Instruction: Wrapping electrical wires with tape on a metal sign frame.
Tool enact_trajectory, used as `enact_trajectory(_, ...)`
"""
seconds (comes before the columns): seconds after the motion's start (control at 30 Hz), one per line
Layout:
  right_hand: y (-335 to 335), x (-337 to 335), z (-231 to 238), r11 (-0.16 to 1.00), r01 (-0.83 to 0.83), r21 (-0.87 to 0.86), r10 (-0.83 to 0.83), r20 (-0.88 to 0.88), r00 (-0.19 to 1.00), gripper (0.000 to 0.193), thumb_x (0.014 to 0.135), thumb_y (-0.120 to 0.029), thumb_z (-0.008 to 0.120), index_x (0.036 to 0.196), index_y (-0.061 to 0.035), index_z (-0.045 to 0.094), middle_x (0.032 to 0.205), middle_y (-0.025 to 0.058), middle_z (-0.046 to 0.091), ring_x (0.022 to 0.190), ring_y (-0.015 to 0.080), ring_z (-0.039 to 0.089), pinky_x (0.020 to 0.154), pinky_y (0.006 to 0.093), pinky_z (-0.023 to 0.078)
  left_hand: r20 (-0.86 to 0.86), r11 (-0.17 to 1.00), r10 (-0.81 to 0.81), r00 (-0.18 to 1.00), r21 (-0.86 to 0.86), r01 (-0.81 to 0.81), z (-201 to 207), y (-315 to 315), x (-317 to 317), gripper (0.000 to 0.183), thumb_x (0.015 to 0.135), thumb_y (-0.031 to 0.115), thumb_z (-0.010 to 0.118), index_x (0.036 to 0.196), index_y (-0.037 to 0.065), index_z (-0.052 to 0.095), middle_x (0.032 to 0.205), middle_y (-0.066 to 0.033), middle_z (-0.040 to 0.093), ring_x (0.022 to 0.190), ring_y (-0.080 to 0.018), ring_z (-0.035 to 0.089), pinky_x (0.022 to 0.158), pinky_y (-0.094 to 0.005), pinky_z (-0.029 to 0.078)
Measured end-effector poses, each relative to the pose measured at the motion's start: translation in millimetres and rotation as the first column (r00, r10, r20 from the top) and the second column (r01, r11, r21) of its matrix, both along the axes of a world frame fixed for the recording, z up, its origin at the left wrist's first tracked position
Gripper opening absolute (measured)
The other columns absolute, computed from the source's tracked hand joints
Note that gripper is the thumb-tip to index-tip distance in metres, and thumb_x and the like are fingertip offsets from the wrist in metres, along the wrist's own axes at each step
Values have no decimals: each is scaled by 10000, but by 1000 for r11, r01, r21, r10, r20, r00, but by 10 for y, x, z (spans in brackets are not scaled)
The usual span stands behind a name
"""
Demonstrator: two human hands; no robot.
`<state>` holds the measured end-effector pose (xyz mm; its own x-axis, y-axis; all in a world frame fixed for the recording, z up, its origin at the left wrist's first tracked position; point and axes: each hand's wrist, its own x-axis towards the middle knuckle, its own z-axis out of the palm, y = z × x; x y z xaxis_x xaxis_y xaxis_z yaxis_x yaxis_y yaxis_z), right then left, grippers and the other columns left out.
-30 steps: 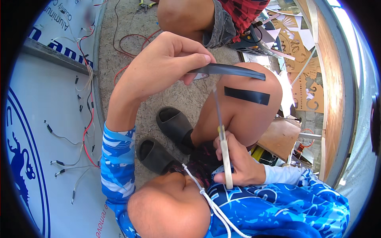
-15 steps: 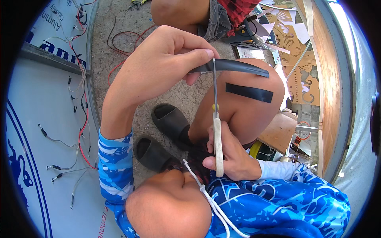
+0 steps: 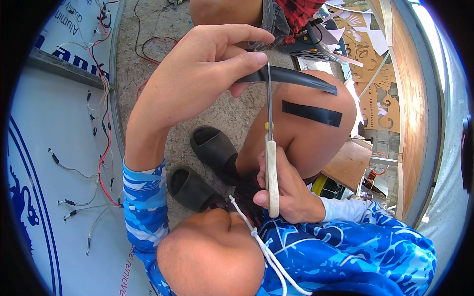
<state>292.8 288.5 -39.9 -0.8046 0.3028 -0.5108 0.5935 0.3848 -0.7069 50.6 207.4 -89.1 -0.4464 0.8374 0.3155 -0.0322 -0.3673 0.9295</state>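
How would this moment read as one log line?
Left hand: holds black tape | Right hand: holds white-handled cutting tool | Blade: across tape | Knee: bears black strip

Rough grey concrete floor (image 3: 217,116) runs from the middle of the view up toward eleven o'clock. At nine o'clock spreads a large white panel (image 3: 44,133) with blue printing, crossed at ten o'clock by a grey metal bar (image 3: 64,69). A wooden board (image 3: 411,123) stands at three o'clock beside a grey frame (image 3: 428,138), with whitish sheeting (image 3: 449,197) at four o'clock and bright daylight at two.
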Motion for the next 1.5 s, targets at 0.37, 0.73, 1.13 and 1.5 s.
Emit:
enact_trajectory(0.37, 30, -98, 6, 999, 16, -30, -17, -41, 999, 741, 851, -565, 768, 1096, 31, 404, 899, 225, 543, 797, 328, 578, 750, 438, 478, 16, 1000, -18, 1000, 13, 18, 0, 20, 6, 387, 1020, 185, 634, 1370, 19, 632, 772, 35, 613, 643, -27, 517, 545, -188, 394)
enact_trajectory(0.73, -23, -102, -49, 988, 118, -103, -126, -67, 990, 634, 859, -456, 808, 1060, -3, 413, 894, 175, 512, 784, 271, 525, 716, 420, 449, 31, 1000, 2, 1000, 4, -2, -5, -2, 47, 385, 1007, 190, 635, 1355, 24, 638, 734, 42, 606, 605, -16, 495, 531, -178, 366)
enact_trajectory(1.13, 129, -45, -238, 970, -194, -146, 170, -165, 972, 720, 816, -520, 798, 1073, 11, 385, 970, 156, 440, 863, 281, 484, 773, 432, 430, -76, 772, 511, 856, -397, -496, -1347, -422, 218, 367, 863, 76, 787, 1217, 58, 695, 649, 59, 488, 623, -60, 461, 606, -232, 368)
enact_trajectory(1.5, 1258, -325, 1002, 114, -391, -913, 211, -363, 908, 771, 825, -567, 812, 1269, -16, 507, 1069, 174, 540, 690, 204, 566, 577, 311, 523, -838, 234, 227, 496, -447, -863, -2884, -675, 1222, 416, 817, 186, 780, 1215, 86, 712, 898, -104, 652, 932, -279, 570, 904, -434, 460)
